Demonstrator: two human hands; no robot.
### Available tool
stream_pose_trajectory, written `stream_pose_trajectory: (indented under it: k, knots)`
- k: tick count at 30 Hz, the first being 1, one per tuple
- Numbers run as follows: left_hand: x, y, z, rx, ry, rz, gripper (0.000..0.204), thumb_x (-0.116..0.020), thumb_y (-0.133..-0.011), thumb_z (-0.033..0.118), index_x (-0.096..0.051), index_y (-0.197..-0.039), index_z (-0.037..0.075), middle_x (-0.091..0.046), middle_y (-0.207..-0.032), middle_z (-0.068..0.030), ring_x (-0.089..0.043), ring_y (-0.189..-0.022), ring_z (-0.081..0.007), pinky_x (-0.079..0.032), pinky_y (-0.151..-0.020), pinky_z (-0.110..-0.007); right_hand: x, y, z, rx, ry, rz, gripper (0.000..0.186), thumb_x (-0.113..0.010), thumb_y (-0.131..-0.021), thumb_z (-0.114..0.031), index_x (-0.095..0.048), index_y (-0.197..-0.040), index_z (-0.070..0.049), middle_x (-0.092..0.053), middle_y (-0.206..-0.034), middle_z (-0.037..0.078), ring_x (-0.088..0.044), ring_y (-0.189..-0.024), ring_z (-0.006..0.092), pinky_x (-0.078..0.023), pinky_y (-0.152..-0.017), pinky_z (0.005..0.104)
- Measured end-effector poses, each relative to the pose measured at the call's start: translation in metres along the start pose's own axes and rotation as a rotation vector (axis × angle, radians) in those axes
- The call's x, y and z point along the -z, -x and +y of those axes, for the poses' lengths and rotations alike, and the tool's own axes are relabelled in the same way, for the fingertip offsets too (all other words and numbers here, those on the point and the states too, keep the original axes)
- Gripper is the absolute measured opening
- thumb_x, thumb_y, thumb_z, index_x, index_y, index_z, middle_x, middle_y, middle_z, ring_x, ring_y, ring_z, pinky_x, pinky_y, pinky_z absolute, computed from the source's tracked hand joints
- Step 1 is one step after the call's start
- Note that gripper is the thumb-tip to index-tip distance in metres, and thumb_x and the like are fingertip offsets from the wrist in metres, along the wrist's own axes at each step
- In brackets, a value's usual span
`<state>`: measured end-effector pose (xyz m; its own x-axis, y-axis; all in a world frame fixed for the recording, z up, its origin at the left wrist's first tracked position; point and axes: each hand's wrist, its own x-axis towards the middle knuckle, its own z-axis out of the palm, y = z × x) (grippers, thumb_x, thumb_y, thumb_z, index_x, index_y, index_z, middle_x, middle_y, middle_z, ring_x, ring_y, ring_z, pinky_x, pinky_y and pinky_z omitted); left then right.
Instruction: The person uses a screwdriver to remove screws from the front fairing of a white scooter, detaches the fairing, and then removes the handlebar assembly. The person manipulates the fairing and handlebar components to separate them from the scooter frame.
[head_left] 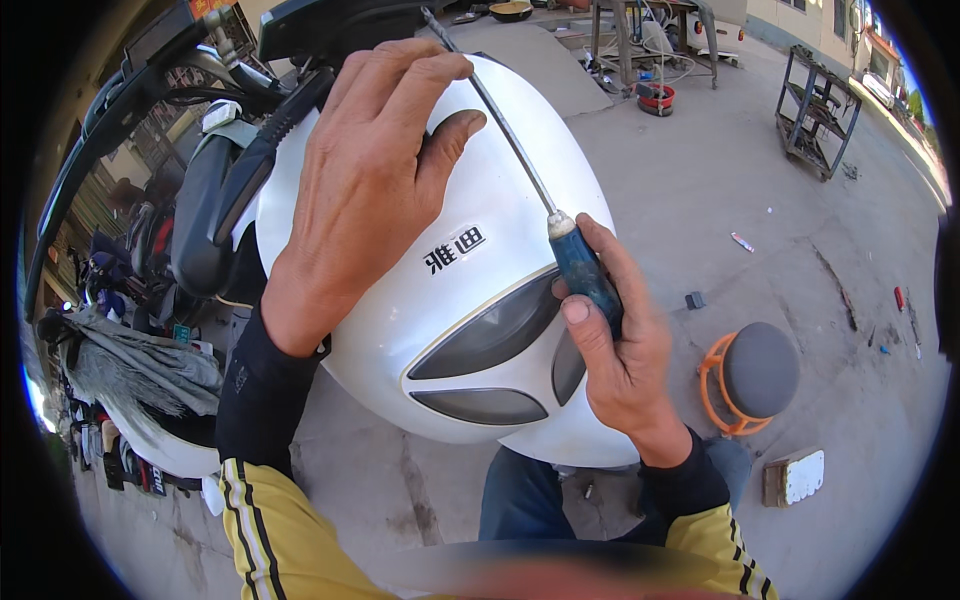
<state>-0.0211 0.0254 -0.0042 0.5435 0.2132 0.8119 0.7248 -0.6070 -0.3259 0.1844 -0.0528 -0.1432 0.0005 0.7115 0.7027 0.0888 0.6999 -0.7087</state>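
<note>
working a screwdriver at the top of a scooter's front cover

figure: view from the head, looking down over both hands. the left hand lies flat on the white front cover of the scooter, fingers spread and loosely curled over its upper edge, thumb pressed on the shell; it steadies the panel and grips nothing. the right hand is closed around the blue handle of a screwdriver, thumb laid along the grip. the long steel shaft runs up and away from those fingers, passing just beside the left thumb, toward the dark handlebar area above the left fingertips. the tip's seat is hidden, so whether it sits in a screw cannot be told. below the right-hand fingers lie the grey headlamp lenses, in place. judged from this, the cover remains mounted and fastening work at its top is in progress. an orange-framed stool stands on the concrete beside the right wrist.
</note>
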Motion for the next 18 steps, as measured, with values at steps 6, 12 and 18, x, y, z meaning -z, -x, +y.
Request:
stream_pose_trajectory:
  k: [6,12,18]
  knots:
    - [-0.007,0.011,0.005,0.064,0.000,-0.162,0.045,-0.070,-0.100,0.023,-0.068,-0.144,0.018,-0.060,-0.156,-0.0072,-0.060,-0.139,-0.0313,-0.051,-0.114,-0.045,0.017,-0.029,0.012,0.173,0.318,0.036,0.046,-0.065,-0.103,-0.010,-0.058,-0.146,0.004,-0.057,-0.119,0.022,-0.060,-0.103,0.0302,-0.052,-0.089,0.0370]
    - [-0.002,0.010,-0.005,-0.102,-0.205,-0.341,0.048,-0.062,-0.103,0.034,-0.066,-0.147,0.016,-0.062,-0.154,-0.0090,-0.059,-0.141,-0.0323,-0.042,-0.121,-0.047,0.013,-0.037,0.018,0.202,0.343,0.047,0.046,-0.064,-0.102,-0.012,-0.060,-0.143,0.008,-0.058,-0.120,0.023,-0.060,-0.106,0.0299,-0.051,-0.091,0.0379]
    - [0.002,-0.002,0.001,-0.115,-0.330,-0.447,0.057,-0.057,-0.103,0.044,-0.063,-0.150,0.012,-0.060,-0.155,-0.0124,-0.055,-0.144,-0.0333,-0.034,-0.126,-0.050,0.013,-0.039,0.024,0.152,0.455,0.012,0.046,-0.055,-0.110,-0.022,-0.059,-0.144,0.009,-0.060,-0.128,0.022,-0.061,-0.110,0.0280,-0.049,-0.098,0.0371]
